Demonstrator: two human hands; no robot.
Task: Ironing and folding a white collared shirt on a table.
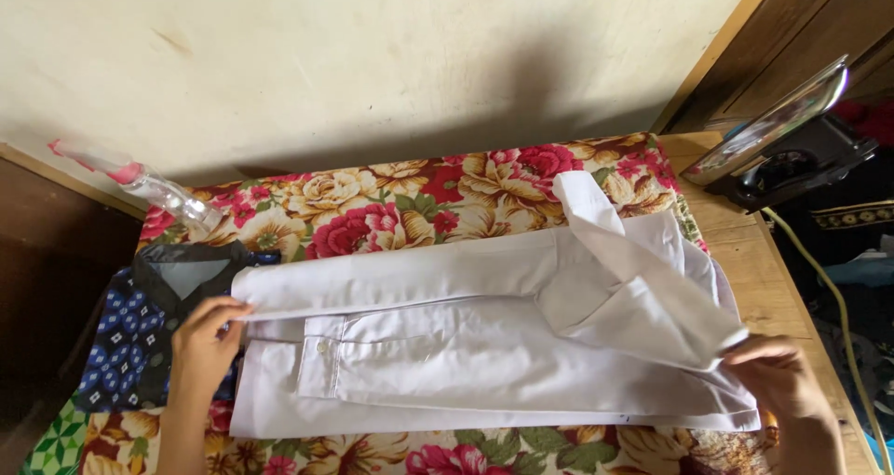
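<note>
left hand (203, 345) and right hand (778, 374) — each grip clamped on white shirt (484, 354), floral cloth (410, 205)

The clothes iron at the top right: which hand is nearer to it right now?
Right. The right hand grips the white shirt's end at the table's right side, below the iron. The left hand holds the shirt's opposite end, far across the table.

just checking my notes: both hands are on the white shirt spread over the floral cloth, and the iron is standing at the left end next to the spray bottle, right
Not quite. The head view shows the iron at the right end, on the wooden surface, away from the spray bottle at the left. The rest holds: the left hand and right hand are both on the white shirt over the floral cloth.
</note>
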